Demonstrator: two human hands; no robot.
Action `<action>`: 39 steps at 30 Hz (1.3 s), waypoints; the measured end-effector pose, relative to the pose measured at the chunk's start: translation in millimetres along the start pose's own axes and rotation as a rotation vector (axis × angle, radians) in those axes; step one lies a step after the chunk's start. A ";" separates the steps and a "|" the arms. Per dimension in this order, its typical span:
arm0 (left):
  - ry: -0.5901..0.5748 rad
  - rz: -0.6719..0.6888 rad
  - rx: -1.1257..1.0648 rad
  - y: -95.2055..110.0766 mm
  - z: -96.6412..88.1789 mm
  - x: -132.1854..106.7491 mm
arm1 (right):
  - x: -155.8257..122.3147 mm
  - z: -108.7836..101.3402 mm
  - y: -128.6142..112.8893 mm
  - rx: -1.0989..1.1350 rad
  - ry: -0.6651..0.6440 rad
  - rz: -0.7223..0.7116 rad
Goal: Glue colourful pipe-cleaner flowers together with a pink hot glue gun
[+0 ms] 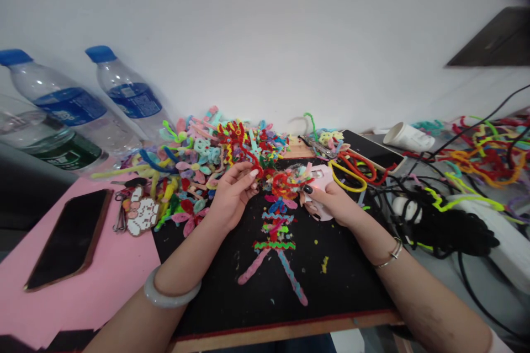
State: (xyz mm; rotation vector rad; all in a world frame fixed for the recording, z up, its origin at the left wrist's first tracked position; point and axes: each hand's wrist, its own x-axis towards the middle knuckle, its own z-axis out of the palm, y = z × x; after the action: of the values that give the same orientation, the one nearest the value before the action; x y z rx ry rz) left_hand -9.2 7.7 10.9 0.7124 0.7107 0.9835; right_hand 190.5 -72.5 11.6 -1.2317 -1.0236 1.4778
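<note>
My left hand (238, 190) pinches a red pipe cleaner (257, 168) between thumb and fingertips, over the black mat (227, 292). My right hand (329, 198) is closed around a pale pink plastic device (322, 181); its exact kind is unclear. Between the hands lies an orange-red fuzzy bundle (285, 183), partly covered by the device's end. Below it, a figure made of pipe cleaners (275, 231) lies flat, with bands of several colours and two legs spread apart. Whether the bundle is joined to the figure cannot be made out.
A heap of colourful pipe cleaner pieces (199, 162) lies against the wall. Water bottles (134, 99), a phone (68, 240) and a keychain (143, 215) are on the left. Right are yellow-handled scissors (348, 176), a paper cup (408, 137), black cables (459, 231) and a power strip (503, 242).
</note>
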 end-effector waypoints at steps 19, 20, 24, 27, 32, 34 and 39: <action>-0.253 -0.241 -0.041 2.7 -0.2 -7.2 | -1.8 -1.7 -2.5 0.174 -0.062 -0.066; -0.257 -0.247 -0.042 2.7 -0.3 -7.2 | -2.0 -1.8 -2.7 0.173 -0.067 -0.065; -0.262 -0.259 -0.043 2.9 -0.8 -7.4 | -1.9 -3.0 -2.4 0.151 -0.094 -0.055; -0.261 -0.265 -0.045 3.0 -1.1 -7.6 | -1.8 -3.8 -1.9 0.148 -0.097 -0.049; -0.256 -0.270 -0.056 3.0 -1.4 -7.6 | -2.3 -4.3 -1.5 0.168 -0.111 -0.049; -0.252 -0.271 -0.058 3.2 -1.2 -7.7 | -2.6 -4.3 -1.5 0.175 -0.113 -0.046; -0.240 -0.267 -0.057 3.7 -0.2 -8.3 | -2.7 -3.7 -2.2 0.166 -0.103 -0.027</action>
State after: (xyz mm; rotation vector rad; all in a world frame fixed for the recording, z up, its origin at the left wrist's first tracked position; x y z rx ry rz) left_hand -14.3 1.7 15.4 0.6539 0.5485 0.6591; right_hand 194.6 -74.4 13.8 -1.0296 -0.9598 1.5853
